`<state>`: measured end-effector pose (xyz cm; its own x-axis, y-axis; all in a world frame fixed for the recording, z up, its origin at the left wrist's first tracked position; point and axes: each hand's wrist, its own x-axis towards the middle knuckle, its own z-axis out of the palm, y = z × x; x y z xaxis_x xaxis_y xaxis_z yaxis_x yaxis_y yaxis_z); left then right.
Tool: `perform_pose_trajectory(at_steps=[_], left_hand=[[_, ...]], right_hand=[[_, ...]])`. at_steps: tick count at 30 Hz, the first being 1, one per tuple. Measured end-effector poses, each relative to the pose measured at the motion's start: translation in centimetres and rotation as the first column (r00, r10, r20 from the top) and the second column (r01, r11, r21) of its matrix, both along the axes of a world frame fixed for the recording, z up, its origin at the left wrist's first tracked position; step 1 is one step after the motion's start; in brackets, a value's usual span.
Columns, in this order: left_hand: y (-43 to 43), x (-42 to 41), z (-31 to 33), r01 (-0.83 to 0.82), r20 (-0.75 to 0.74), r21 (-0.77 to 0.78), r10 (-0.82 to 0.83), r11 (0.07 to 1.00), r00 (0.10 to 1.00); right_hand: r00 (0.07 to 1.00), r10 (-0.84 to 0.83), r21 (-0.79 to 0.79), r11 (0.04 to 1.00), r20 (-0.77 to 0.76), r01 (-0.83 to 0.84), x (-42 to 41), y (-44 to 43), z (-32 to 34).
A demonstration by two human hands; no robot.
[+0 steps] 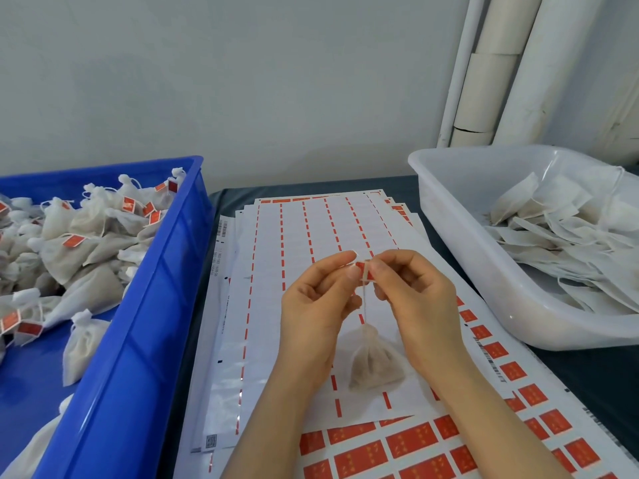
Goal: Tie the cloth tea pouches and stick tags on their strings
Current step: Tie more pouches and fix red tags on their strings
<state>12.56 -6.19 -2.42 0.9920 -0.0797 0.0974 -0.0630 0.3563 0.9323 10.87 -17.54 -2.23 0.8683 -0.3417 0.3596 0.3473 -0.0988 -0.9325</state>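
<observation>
The sticker sheets (pixel 294 229) lie on the counter (pixel 570 368). Above them my left hand (pixel 311 305) and right hand (pixel 415 295) are both curled in a pinch. The pouch (pixel 375 361) hangs under them on its string (pixel 363 302). My fingers pinch the little tag (pixel 363 269) round the string; I should keep its edges even and squeeze hard

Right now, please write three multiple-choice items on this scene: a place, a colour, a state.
1. Where do the tagged pouches lie? A. blue crate B. cardboard box C. floor
2. The tag on the string is: A. green B. red C. yellow
3. The left hand and right hand: A. lie flat B. pinch the tag C. hold scissors
Answers: A, they are heaped in the crate; B, it shows red; B, both hands close on it from either side.
</observation>
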Motion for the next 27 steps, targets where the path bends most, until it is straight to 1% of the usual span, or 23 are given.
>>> perform_pose_trajectory(at_steps=[2,3,6,9,12,15,21,24,27], left_hand=[[-0.1,0.0,-0.1,-0.046,0.016,0.033,0.045,0.998,0.999],[-0.1,0.0,-0.2,-0.07,0.048,0.068,0.067,0.995,0.997],[-0.3,-0.3,-0.2,-0.113,0.171,0.169,0.084,0.979,0.982],[-0.3,-0.4,-0.2,-0.11,0.226,0.185,0.067,0.977,0.972],[-0.5,-0.4,-0.3,-0.092,0.225,0.218,0.042,0.972,0.974],[-0.6,-0.4,-0.5,-0.102,0.213,0.261,0.046,0.96,0.976],[-1.0,-0.5,-0.5,-0.108,0.174,0.256,0.064,0.961,0.983],[-1.1,-0.5,-0.6,-0.115,0.186,0.271,0.066,0.956,0.98],[-1.0,-0.4,-0.7,-0.152,0.182,0.262,0.106,0.953,0.978]], right_hand=[[1.0,0.014,0.018,1.0,-0.016,-0.013,0.1,-0.1,-0.1],[1.0,0.018,0.015,1.0,-0.023,-0.017,0.2,-0.1,-0.1],[0.999,0.015,-0.087,0.996,-0.028,-0.017,0.3,-0.1,-0.3],[1.0,-0.008,-0.165,0.986,-0.031,0.003,0.4,-0.3,-0.6],[0.999,-0.007,-0.125,0.992,-0.038,0.002,0.5,-0.6,-0.5],[0.997,0.02,-0.066,0.998,-0.077,-0.025,0.4,-0.4,-0.5],[0.993,-0.005,-0.053,0.999,-0.116,-0.001,0.6,-0.5,-0.7],[0.993,-0.018,-0.058,0.998,-0.12,0.011,0.6,-0.5,-0.7],[0.991,-0.025,-0.05,0.999,-0.128,0.019,0.6,-0.6,-0.7]])
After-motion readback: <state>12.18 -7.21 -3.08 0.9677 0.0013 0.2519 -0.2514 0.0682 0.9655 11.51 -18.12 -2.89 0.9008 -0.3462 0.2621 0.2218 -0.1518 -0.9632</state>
